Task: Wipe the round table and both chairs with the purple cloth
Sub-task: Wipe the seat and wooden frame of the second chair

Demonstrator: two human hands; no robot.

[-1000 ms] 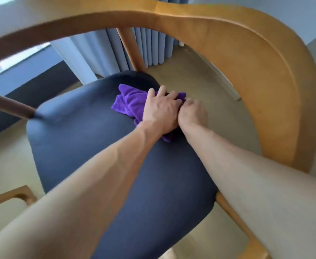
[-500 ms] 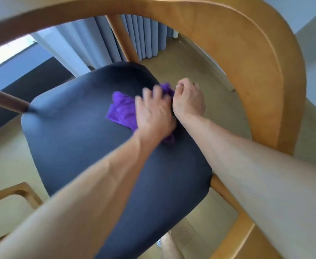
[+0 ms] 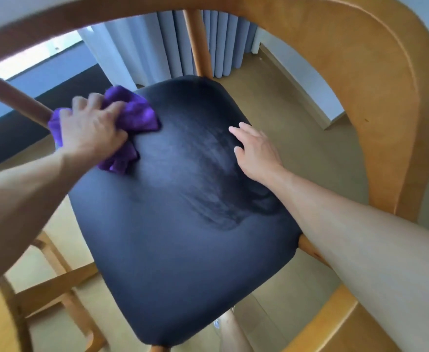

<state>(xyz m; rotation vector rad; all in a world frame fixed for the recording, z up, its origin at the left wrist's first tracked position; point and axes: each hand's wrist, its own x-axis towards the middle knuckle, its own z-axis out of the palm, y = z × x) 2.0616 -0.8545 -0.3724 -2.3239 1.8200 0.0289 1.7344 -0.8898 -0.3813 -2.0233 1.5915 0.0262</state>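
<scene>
Bright daylight enters from the window (image 3: 38, 57) beyond the left hand (image 3: 91, 128). Motion blur smears that hand; wide-angle distortion bends the chair's backrest (image 3: 360, 72) above both hands.

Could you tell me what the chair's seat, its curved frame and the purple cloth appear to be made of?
The seat looks like dark upholstery with a short nap, perhaps velvet or microsuede: strokes have left darker streaks. The curved frame looks like light wood with a smooth satin finish; faint grain shows. The purple cloth, gripped by the left hand, looks like soft microfibre, fuzzy and bunched.
</scene>
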